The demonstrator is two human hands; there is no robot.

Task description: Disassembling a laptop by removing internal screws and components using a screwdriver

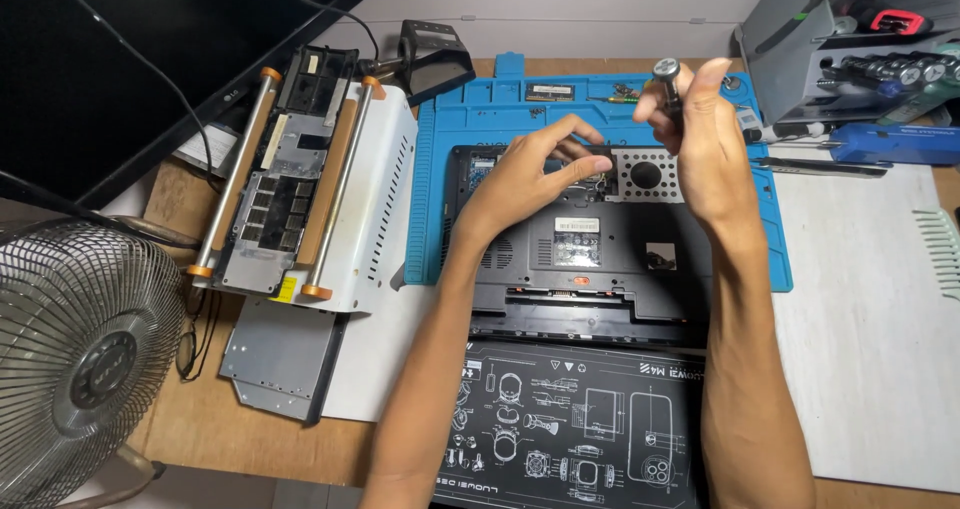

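Far out to the left of the blue work mat (440, 219), a wire-caged fan (80, 354) is sitting at the desk's edge, and a dark monitor (150, 59) is leaning behind it. Moving closer to the mat, a white metal chassis (385, 199) is lying just beside its left border, cradling a board between two rails tipped with orange caps.

On the mat itself, the opened black laptop (590, 269) is lying upside down, its bays exposed; a perforated metal plate is showing in the upper right bay. The mat's shallow trays along its far edge are holding a small memory stick (550, 91) and a few loose screws.

Now the left hand (530, 174) is hovering over the laptop's upper left area, fingers curled loosely and narrowed toward the bay, thumb and forefinger close together; I cannot tell whether they are pinching anything. The right hand (705, 134) is raised above the mat's far right corner, fingers wrapped around a small screwdriver (668, 81), its round silver cap poking out above the fingertips, the shaft hidden behind the hand.

In front of the mat, a black printed pad (570, 429) with white diagrams is lying under both forearms. Right of the mat, a grey tool rack (860, 59) is holding several metal-capped drivers, and a blue tool (890, 141) is resting beside it.
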